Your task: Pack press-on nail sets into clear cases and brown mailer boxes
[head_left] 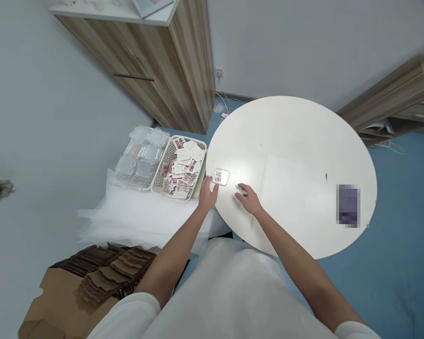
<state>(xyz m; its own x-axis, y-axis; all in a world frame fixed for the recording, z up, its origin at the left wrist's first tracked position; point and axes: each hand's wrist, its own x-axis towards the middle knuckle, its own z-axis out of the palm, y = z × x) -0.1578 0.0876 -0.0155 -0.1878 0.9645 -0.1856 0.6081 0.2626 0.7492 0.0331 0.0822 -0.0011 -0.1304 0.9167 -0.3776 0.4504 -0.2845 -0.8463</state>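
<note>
A small clear plastic case [225, 177] lies at the left edge of the round white table [304, 141]. Inside its left part are small reddish-brown pieces whose kind I cannot make out. My left hand [207, 195] is at the near left corner of this case, thumb and fingers apart, seemingly touching it. To the right of the case, my right hand [249, 200] hovers over the tabletop with nothing in its spread, slightly bent fingers.
Left of the table, a white basket [156, 184] holds printed cards and small packs. Beside it are stacked clear plastic cases [141, 157] and white sheets [134, 212]. Folded cardboard [67, 292] stands at lower left. A blurred purple object [348, 205] lies on the table's right side.
</note>
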